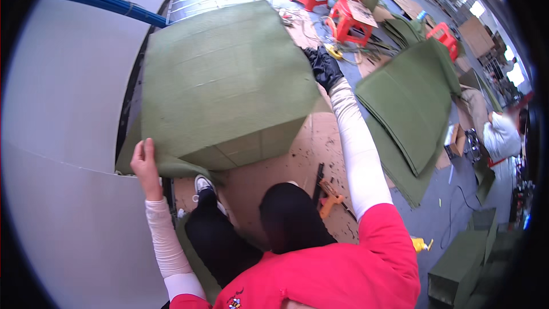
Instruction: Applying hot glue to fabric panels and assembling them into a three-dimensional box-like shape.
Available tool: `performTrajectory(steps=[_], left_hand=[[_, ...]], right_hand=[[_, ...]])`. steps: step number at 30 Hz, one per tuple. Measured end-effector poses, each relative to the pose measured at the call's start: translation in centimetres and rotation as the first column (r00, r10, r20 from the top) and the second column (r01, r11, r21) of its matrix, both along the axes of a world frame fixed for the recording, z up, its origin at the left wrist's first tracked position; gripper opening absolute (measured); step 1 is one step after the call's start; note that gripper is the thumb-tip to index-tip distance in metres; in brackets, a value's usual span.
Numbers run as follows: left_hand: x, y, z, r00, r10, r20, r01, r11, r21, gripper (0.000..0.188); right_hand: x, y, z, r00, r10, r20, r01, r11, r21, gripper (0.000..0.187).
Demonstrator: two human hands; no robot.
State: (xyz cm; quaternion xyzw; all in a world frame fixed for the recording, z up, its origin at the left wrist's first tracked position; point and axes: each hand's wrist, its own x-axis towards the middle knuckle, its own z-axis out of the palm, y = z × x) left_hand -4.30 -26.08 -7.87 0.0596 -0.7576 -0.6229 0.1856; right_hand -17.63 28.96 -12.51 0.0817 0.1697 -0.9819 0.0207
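In front of me stands a large box covered in green sheet material [223, 74], its top face tilted toward me. My left hand [147, 166], bare, pinches the covering at the near left corner, where a loose flap [180, 166] curls out below. In a black glove, my right hand [325, 68] grips the box's far right edge; some of its fingertips are hidden. Beside my knee, on brown cardboard [286, 177], lies an orange tool [330, 199], perhaps a glue gun, with dark sticks next to it.
Folded green sheets [409, 103] lie to the right. Red stools [350, 20] and a seated person are at the back; another person [502, 136] sits far right. A yellow bottle [422, 245] and green box pieces [457, 269] are at lower right. A white panel [63, 109] borders the left.
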Motion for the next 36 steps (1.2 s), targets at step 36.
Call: performTrajectory(steps=[36], left_hand=[[4.9,1.1,-0.9,0.906,-0.264,-0.331,-0.199,0.423,-0.884,0.077]], right_hand=[[20.7,-12.8,7.2,0.548,-0.146,-0.823,0.765,-0.311,0.564,0.081]])
